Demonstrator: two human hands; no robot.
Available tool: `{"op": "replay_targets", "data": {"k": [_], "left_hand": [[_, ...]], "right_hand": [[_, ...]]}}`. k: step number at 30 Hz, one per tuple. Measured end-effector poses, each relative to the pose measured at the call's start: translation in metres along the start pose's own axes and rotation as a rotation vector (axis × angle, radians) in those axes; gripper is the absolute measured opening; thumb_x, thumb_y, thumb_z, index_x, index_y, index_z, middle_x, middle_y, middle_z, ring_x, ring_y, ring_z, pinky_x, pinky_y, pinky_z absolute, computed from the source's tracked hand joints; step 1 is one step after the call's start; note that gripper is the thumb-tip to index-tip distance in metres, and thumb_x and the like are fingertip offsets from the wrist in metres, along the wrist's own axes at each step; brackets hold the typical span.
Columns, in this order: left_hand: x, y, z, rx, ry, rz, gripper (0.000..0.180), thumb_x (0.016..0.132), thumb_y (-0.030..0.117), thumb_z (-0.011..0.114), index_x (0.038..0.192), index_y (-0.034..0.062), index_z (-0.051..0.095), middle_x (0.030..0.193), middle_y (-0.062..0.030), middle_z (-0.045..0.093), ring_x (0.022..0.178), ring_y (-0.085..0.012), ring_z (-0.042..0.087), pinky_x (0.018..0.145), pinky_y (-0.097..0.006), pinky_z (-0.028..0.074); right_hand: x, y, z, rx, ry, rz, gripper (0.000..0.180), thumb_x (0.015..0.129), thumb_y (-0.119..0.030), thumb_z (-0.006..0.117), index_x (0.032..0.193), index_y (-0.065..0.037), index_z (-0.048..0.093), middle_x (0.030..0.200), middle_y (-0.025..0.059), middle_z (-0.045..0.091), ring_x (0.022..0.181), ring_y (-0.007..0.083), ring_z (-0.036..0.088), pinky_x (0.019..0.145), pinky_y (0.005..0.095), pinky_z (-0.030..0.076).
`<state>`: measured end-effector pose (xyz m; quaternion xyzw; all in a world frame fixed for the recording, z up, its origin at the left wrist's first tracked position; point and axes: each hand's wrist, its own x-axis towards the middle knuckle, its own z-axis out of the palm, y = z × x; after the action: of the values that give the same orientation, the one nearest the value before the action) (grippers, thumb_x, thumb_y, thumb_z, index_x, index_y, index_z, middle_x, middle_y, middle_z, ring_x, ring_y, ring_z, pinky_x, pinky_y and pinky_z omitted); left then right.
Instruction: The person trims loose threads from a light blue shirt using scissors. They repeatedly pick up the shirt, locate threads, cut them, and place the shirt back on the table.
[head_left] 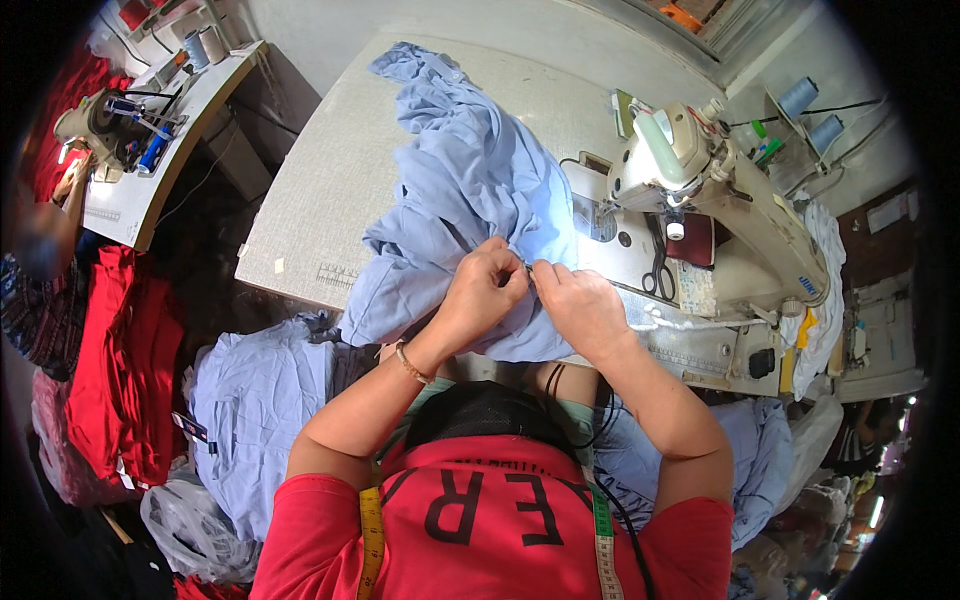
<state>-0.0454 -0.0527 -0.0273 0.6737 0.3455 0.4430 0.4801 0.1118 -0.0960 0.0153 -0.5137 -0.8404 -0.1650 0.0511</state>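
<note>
The cloth (470, 190) is pale blue, crumpled in soft folds, heaped on the table (320, 200) beside the sewing machine (720, 190). Left hand (487, 285) and right hand (580, 305) both pinch its near edge.

A pale speckled laminate tabletop (330, 170) carried a crumpled light-blue cloth garment (465, 190), which lay across its middle and hung over the near edge. To the right, a cream industrial sewing machine (720, 190) stood on it, with black-handled scissors (657, 262) lying just beside the machine's base. A small white scrap (279, 265) lay near the tabletop's near left corner.
</note>
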Motion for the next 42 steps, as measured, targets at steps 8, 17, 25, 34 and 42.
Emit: {"op": "replay_targets", "data": {"k": [8, 17, 25, 34, 42], "left_hand": [[0.001, 0.001, -0.001, 0.031, 0.006, 0.005, 0.013, 0.079, 0.004, 0.059, 0.071, -0.0058, 0.057, 0.070, -0.0047, 0.043, 0.061, -0.0116, 0.040, 0.054, -0.026, 0.034], [0.000, -0.001, -0.001, -0.049, 0.011, -0.022, 0.010, 0.083, 0.005, 0.058, 0.079, -0.0042, 0.060, 0.078, -0.0012, 0.052, 0.067, -0.0069, 0.045, 0.059, -0.022, 0.037], [0.001, -0.004, -0.001, -0.515, 0.045, -0.220, 0.016, 0.093, 0.009, 0.050, 0.090, -0.0042, 0.058, 0.106, -0.0068, 0.057, 0.078, -0.0102, 0.058, 0.073, -0.024, 0.049], [-0.015, 0.034, 0.003, 0.183, 0.186, 0.396, 0.001, 0.083, -0.002, 0.055, 0.082, -0.0013, 0.056, 0.099, -0.0122, 0.056, 0.079, -0.0172, 0.056, 0.068, -0.025, 0.044], [0.020, 0.048, 0.069, 0.223, -0.221, 0.140, 0.012, 0.085, 0.009, 0.058, 0.087, -0.0026, 0.059, 0.065, -0.0157, 0.055, 0.056, -0.0252, 0.055, 0.055, -0.032, 0.043]], "right_hand": [[0.002, 0.001, -0.002, -0.050, -0.012, -0.047, 0.007, 0.081, -0.013, 0.056, 0.084, -0.009, 0.051, 0.063, 0.0042, 0.056, 0.053, 0.0200, 0.061, 0.052, 0.0311, 0.049], [-0.002, 0.006, 0.004, 0.416, 0.027, 0.244, 0.016, 0.087, -0.018, 0.059, 0.088, -0.004, 0.052, 0.069, 0.0078, 0.059, 0.056, 0.0225, 0.060, 0.054, 0.0319, 0.047], [-0.012, 0.015, 0.015, 1.140, 0.135, 0.688, 0.026, 0.086, -0.008, 0.059, 0.111, -0.001, 0.056, 0.090, 0.0113, 0.063, 0.077, 0.0135, 0.059, 0.066, 0.0281, 0.046], [-0.035, 0.055, 0.009, 1.753, 0.030, 0.708, 0.035, 0.090, -0.009, 0.054, 0.124, -0.002, 0.046, 0.103, 0.0042, 0.054, 0.073, 0.0099, 0.051, 0.061, 0.0228, 0.043], [-0.064, 0.055, -0.007, 1.753, 0.126, 0.812, 0.016, 0.087, -0.014, 0.063, 0.097, -0.002, 0.063, 0.066, -0.0031, 0.051, 0.053, 0.0042, 0.045, 0.048, 0.0202, 0.037]]}}
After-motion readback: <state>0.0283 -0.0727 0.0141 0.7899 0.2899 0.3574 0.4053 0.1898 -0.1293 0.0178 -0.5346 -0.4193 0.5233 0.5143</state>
